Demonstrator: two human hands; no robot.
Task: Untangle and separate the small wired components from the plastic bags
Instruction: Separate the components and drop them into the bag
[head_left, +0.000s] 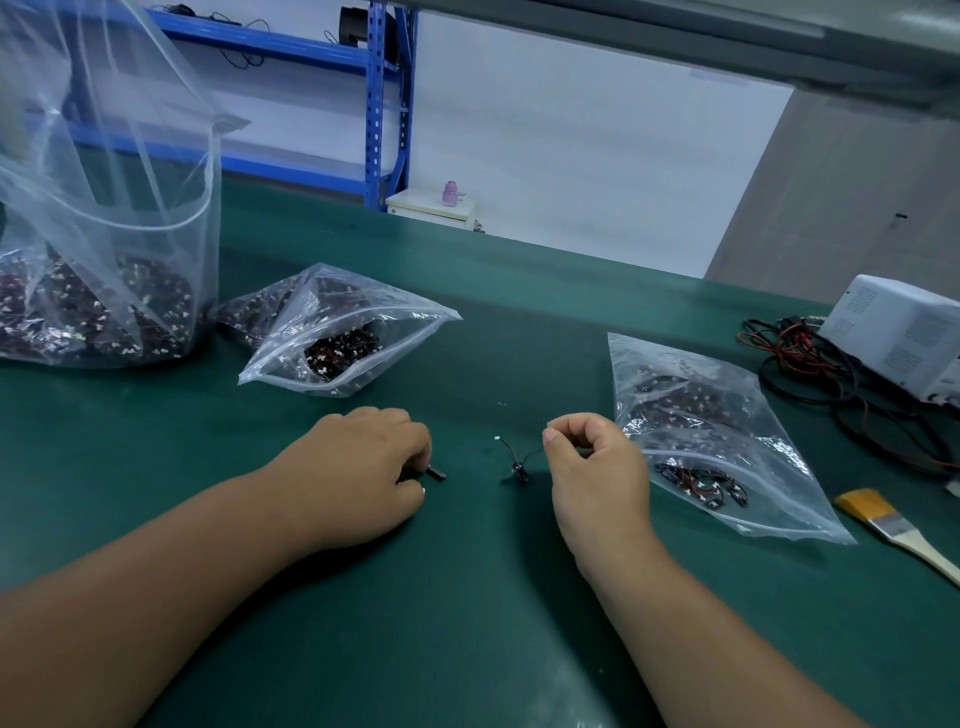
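Pinching a thin lead at its white tip, the right hand (592, 467) dangles a small wired component (519, 470) just left of its fingers, while the left hand (363, 462), further left, curls onto a black part (435, 473) on the bench (467, 597).

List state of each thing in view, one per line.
Left hand: closed on a small black part, on the mat.
Right hand: pinching a wired part, lifted.
Big bag: open, upright.
Middle bag: open, lying.
Right bag: lying flat.
Brush: lying unused.
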